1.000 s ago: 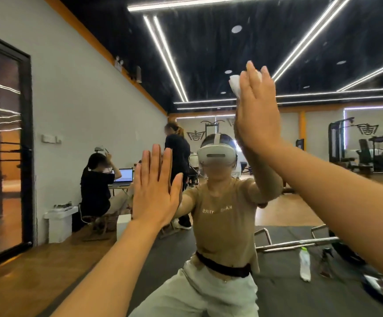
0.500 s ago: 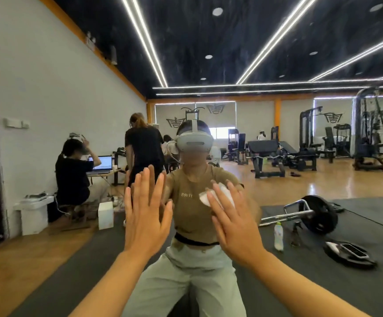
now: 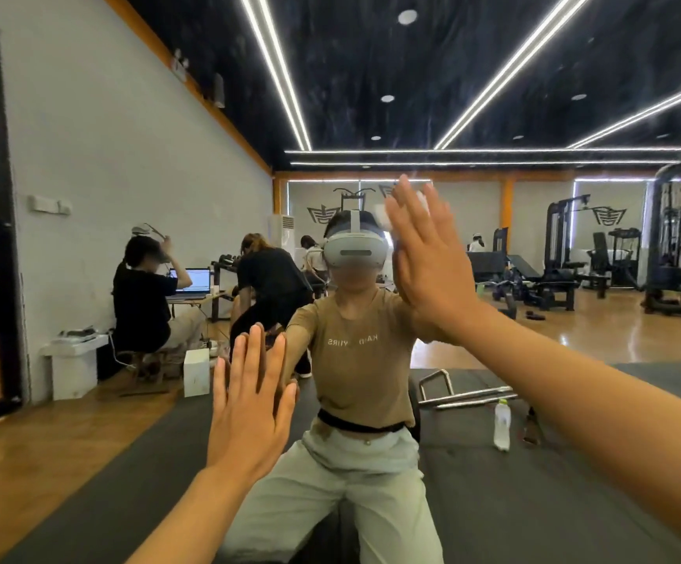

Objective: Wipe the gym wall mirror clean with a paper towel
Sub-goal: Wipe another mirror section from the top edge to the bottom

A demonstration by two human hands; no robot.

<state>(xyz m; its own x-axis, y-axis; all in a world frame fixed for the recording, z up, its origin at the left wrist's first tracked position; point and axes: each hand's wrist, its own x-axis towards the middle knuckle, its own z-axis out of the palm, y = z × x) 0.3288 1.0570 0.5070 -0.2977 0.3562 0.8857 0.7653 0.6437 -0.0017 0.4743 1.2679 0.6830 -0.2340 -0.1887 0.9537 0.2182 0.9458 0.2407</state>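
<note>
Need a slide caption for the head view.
Right hand presses a paper towel flat to the mirror; left hand braces, open, below.

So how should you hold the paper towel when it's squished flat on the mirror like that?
Probably keep the right hand spread flat over the middle of the paper towel, pressing it straight into the mirror. It is a thin wad trapped against glass, only its white edge showing past the fingers, so nothing behind can be grabbed. To lift it, pinch that free edge.
</note>
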